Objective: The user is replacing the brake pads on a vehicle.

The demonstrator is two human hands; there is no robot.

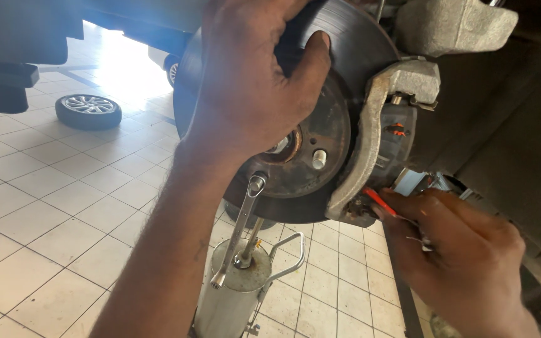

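Under left hand (pixel 245 87): dark brake disc (pixel 352 56), rusty hub (pixel 320 134).

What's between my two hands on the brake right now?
In the head view, the grey caliper bracket sits between the left hand, on the brake disc, and the right hand.

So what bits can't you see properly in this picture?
- Head view: much of the brake disc is hidden behind the left hand.
- The tip of the red tool disappears behind the caliper; its handle is buried in the right hand.
- The grey canister is cut off by the bottom edge.
- The far wheel is washed out by glare.
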